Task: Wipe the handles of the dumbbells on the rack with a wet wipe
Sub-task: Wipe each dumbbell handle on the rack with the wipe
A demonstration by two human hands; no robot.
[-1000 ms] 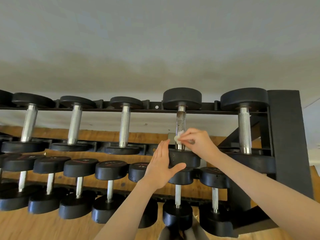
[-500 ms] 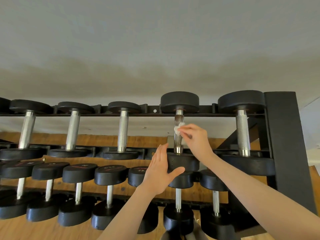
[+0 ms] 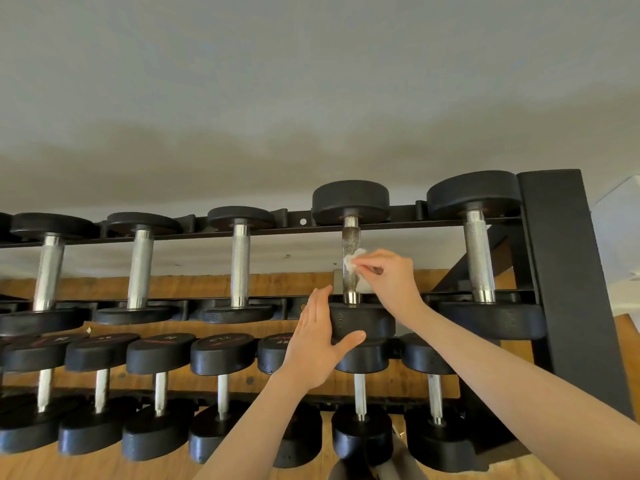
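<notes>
Right hand pinching wet wipe against upright handle, apparently mid-length; left hand flat, fingers straight, bracing dumbbell's lower head; rack.

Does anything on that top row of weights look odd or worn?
Yes: the handle being wiped with the white wipe in the right hand looks darker and speckled, unlike the bright handle to its right. Whether that is rust or wetness cannot be told.

White wipe, knurled silver handle, black dumbbell heads
</notes>
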